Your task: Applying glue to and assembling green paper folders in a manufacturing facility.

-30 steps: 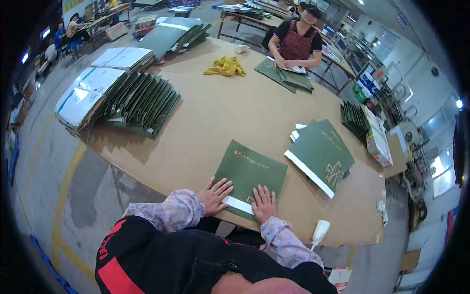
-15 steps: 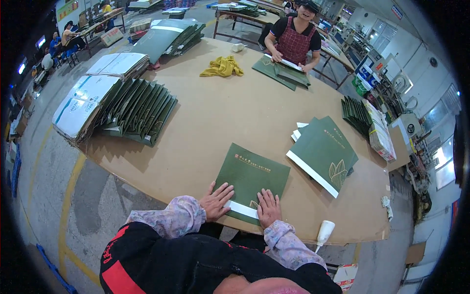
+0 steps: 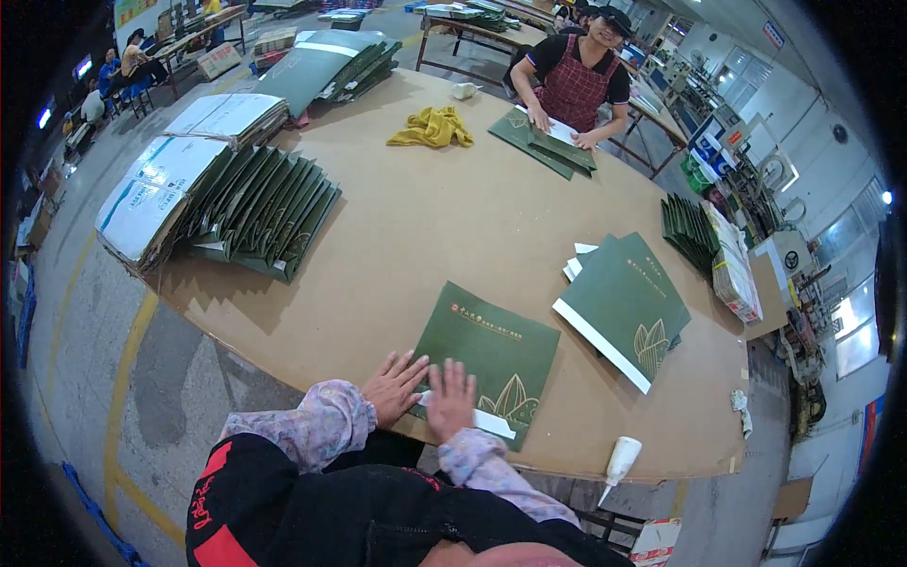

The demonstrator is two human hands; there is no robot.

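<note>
A flat green paper bag (image 3: 487, 345) with gold print lies before me, a white strip (image 3: 494, 424) along its near edge. My left hand (image 3: 395, 387) rests flat at the bag's near left corner, fingers stretched out. Close beside it, my right hand (image 3: 451, 402) lies over the white strip, fingers extended and slightly blurred; neither hand grips anything. To the right is a fanned stack of similar green bags (image 3: 625, 298) with white edges. A white squeeze bottle (image 3: 621, 461) with a thin nozzle lies at the table's near edge.
Folded green bags (image 3: 269, 213) and white-wrapped bundles (image 3: 151, 194) stand at the left. A yellow cloth (image 3: 431, 127) lies toward the far side. Across the table (image 3: 397, 236), a co-worker (image 3: 576, 80) handles green bags. Another bag bundle (image 3: 690, 231) sits at the right edge.
My right hand has slid left along the white strip, from the bag's middle to beside my left hand. My left hand has shifted slightly left. The gold leaf print is now uncovered.
</note>
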